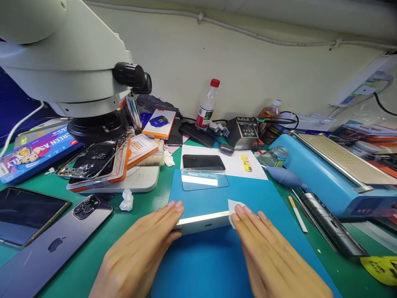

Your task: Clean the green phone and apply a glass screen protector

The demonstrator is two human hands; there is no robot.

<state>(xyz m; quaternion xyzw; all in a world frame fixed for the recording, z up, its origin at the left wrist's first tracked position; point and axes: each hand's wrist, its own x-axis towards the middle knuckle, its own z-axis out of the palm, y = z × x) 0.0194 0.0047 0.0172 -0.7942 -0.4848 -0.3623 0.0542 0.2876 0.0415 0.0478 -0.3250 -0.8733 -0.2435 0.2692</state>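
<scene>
A pale smartphone (203, 225) is tilted up on its edge over the blue mat (198, 265), its apple-marked back partly turned toward me. My left hand (142, 244) grips its left end, fingers above and thumb below. At the other end, my right hand (266, 248) pinches a white wipe (233, 211) against the phone's edge; its thumb is hidden. Beyond the phone lies a clear, dark-rimmed glass screen protector (204, 180). Behind that, a black phone-sized panel (203, 162) rests on white paper (232, 159).
A microscope (77, 78) overhangs the left, above opened phone parts and boxes (124, 161). A purple phone (58, 244) lies near left. To the right are a blue machine (322, 178), an air blower (285, 177), a cigarette (297, 214) and a yellow lighter (247, 162).
</scene>
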